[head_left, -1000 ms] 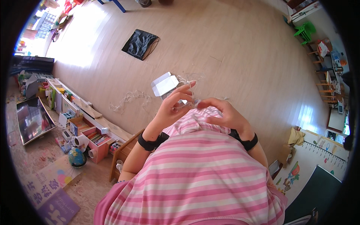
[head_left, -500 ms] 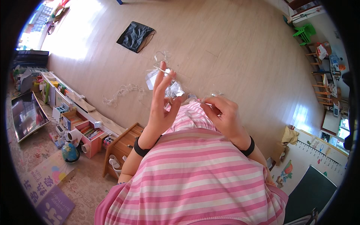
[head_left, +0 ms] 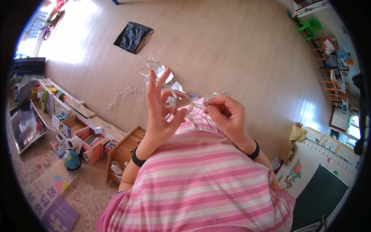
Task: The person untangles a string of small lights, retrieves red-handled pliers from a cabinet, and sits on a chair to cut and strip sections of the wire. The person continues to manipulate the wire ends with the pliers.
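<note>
Between my hands runs a clear whitish cord (head_left: 185, 96), which looks like string lights. Its loops pass around the raised fingers of my left hand (head_left: 159, 112), and its index finger curls toward the thumb. My right hand (head_left: 228, 114) pinches several strands between thumb and bent fingers, just right of the left hand. More of the same cord (head_left: 124, 92) lies in a loose tangle on the floor to the left. Behind my left fingers, shiny white and silvery wrapping (head_left: 177, 87) rests on the floor, partly hidden.
A black drawstring bag (head_left: 132, 37) lies on the wooden floor (head_left: 216, 34) ahead. On the left are a wooden cabinet (head_left: 125, 149), a pink box of books (head_left: 91, 139) and a globe (head_left: 72, 160). Right of me stands a dark green board (head_left: 320, 199); green chairs (head_left: 310, 28) are farther off.
My left hand has shifted left and turned, with its raised fingers spread. More cord loops now show around them and stretch across to my right hand, which stays pinched in nearly the same place.
</note>
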